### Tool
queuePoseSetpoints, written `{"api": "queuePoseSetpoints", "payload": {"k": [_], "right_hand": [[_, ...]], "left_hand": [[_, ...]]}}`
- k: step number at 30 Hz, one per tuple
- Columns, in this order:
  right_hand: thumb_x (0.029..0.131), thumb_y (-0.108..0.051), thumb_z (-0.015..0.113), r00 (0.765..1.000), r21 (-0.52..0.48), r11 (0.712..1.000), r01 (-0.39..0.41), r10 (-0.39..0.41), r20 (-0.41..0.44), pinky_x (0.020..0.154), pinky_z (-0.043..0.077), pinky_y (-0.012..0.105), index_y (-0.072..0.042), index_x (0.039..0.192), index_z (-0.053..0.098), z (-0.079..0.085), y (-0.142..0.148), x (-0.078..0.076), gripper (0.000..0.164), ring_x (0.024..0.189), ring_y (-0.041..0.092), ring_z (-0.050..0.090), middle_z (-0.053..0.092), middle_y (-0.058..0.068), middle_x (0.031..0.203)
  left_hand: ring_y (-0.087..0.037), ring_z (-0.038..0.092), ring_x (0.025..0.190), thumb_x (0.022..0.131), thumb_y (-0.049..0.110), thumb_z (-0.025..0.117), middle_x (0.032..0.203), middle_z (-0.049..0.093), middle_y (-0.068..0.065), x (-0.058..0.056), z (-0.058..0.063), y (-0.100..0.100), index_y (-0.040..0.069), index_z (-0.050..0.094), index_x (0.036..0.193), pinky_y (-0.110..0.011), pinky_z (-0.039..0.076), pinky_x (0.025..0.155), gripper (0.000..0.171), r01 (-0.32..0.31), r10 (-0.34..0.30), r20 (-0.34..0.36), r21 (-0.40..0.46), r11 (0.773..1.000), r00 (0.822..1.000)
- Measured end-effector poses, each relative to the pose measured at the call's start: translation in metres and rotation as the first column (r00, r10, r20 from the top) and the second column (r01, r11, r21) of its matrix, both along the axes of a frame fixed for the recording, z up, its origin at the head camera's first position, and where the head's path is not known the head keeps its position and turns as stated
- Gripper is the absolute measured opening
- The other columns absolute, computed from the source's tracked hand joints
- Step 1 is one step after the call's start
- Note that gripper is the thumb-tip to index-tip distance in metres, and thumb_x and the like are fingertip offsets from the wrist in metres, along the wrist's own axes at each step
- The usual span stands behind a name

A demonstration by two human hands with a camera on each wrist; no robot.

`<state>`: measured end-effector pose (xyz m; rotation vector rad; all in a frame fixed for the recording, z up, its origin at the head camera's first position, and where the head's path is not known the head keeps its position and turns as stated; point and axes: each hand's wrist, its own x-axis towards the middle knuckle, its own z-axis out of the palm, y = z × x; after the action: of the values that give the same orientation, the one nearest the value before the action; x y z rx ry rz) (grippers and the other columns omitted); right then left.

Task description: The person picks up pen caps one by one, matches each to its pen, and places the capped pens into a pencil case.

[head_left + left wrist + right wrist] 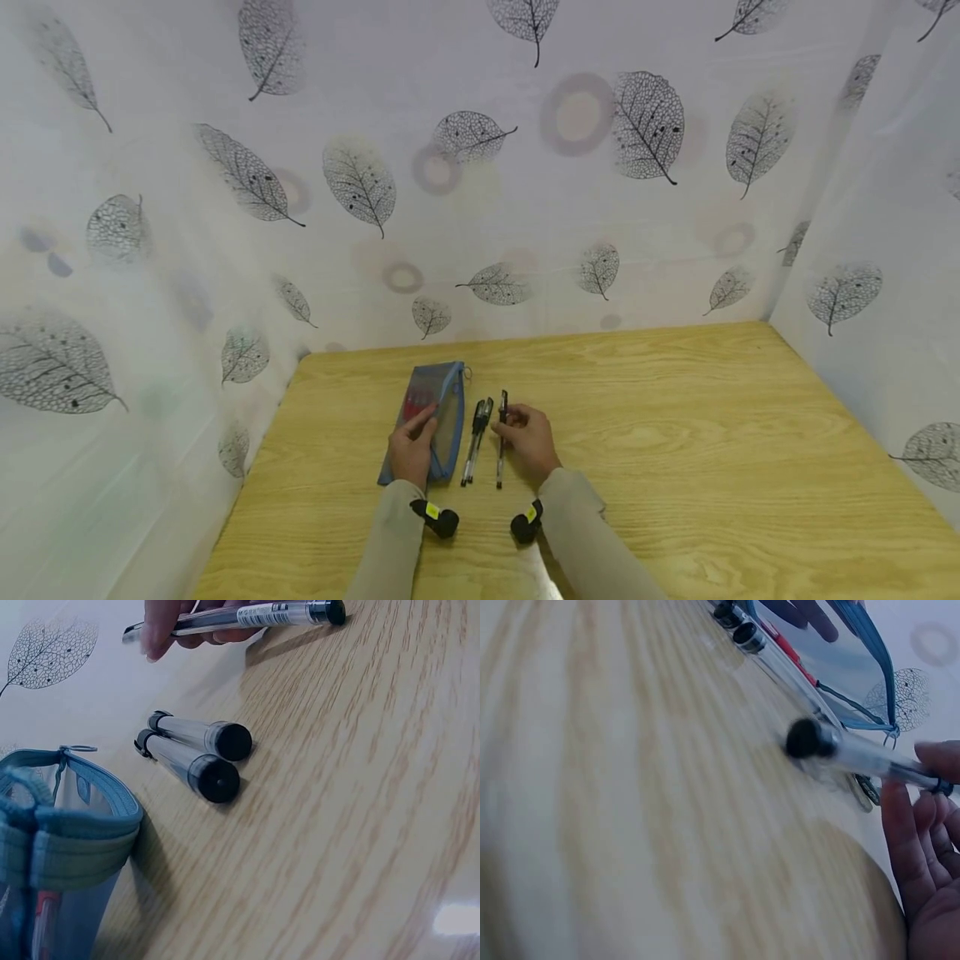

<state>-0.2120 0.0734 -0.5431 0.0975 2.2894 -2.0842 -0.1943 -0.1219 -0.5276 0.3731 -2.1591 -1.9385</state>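
On the left of the table lies a blue-edged mesh pencil pouch [450, 433], its zipped side gaping. Red pens [418, 403] show through the mesh. My left hand [411, 450] holds the pouch near its opening, thumb and fingers at the edge. To the right, my right hand [531, 437] pinches a clear gel pen [501, 454] with a black cap; in the left wrist view this pen [277, 615] shows a barcode label and is raised off the wood. Between the hands, two similar black-capped pens [475, 437] lie side by side on the table.
The wood-grain table [712, 467] stretches away to the right. A pale curtain [480, 200] printed with leaves hangs behind the table and on both sides. Black cameras are strapped to both wrists. A small ring [468, 372] hangs from the pouch's far corner.
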Motion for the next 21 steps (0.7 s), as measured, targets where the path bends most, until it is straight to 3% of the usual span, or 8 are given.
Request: {"api": "queuePoseSetpoints", "payload": {"k": [4, 11, 17, 21], "right_hand": [[0.087, -0.009, 0.072, 0.999, -0.034, 0.999, -0.041, 0.041, 0.0, 0.061, 0.053, 0.031, 0.01, 0.117, 0.06, 0.003, 0.005, 0.002, 0.038, 0.07, 0.014, 0.059, 0.063, 0.01, 0.088], [0.089, -0.003, 0.067, 0.997, -0.134, 0.989, -0.067, 0.072, 0.032, 0.067, 0.056, 0.034, 0.015, 0.117, 0.057, 0.031, 0.006, 0.017, 0.035, 0.078, 0.024, 0.066, 0.065, 0.013, 0.093], [0.086, -0.002, 0.071, 0.999, -0.201, 0.979, -0.011, 0.02, 0.039, 0.064, 0.057, 0.034, 0.009, 0.129, 0.053, 0.006, 0.006, 0.008, 0.048, 0.074, 0.018, 0.064, 0.062, 0.012, 0.094], [0.087, -0.005, 0.07, 0.999, -0.184, 0.983, 0.017, -0.01, 0.039, 0.064, 0.057, 0.033, 0.007, 0.124, 0.057, 0.001, 0.004, 0.004, 0.041, 0.073, 0.017, 0.064, 0.064, 0.012, 0.093]], "left_hand": [[-0.021, 0.059, 0.11, 0.093, 0.013, 0.065, 0.12, 0.067, -0.006, 0.001, 0.0, 0.0, 0.013, 0.072, 0.115, -0.022, 0.047, 0.081, 0.023, 0.0, 0.0, 0.001, -0.002, 1.0, 1.0], [-0.021, 0.06, 0.109, 0.093, 0.012, 0.065, 0.12, 0.067, -0.007, 0.002, 0.001, 0.0, 0.012, 0.072, 0.115, -0.022, 0.047, 0.08, 0.023, 0.0, 0.0, 0.007, -0.004, 1.0, 1.0], [-0.022, 0.059, 0.11, 0.093, 0.013, 0.066, 0.12, 0.067, -0.006, 0.002, 0.002, 0.0, 0.013, 0.073, 0.114, -0.026, 0.047, 0.083, 0.023, -0.003, 0.003, 0.009, -0.006, 1.0, 1.0], [-0.021, 0.059, 0.111, 0.092, 0.013, 0.066, 0.12, 0.067, -0.006, 0.001, 0.002, 0.0, 0.013, 0.073, 0.114, -0.03, 0.047, 0.087, 0.023, -0.006, 0.006, 0.005, -0.006, 1.0, 1.0]]}}
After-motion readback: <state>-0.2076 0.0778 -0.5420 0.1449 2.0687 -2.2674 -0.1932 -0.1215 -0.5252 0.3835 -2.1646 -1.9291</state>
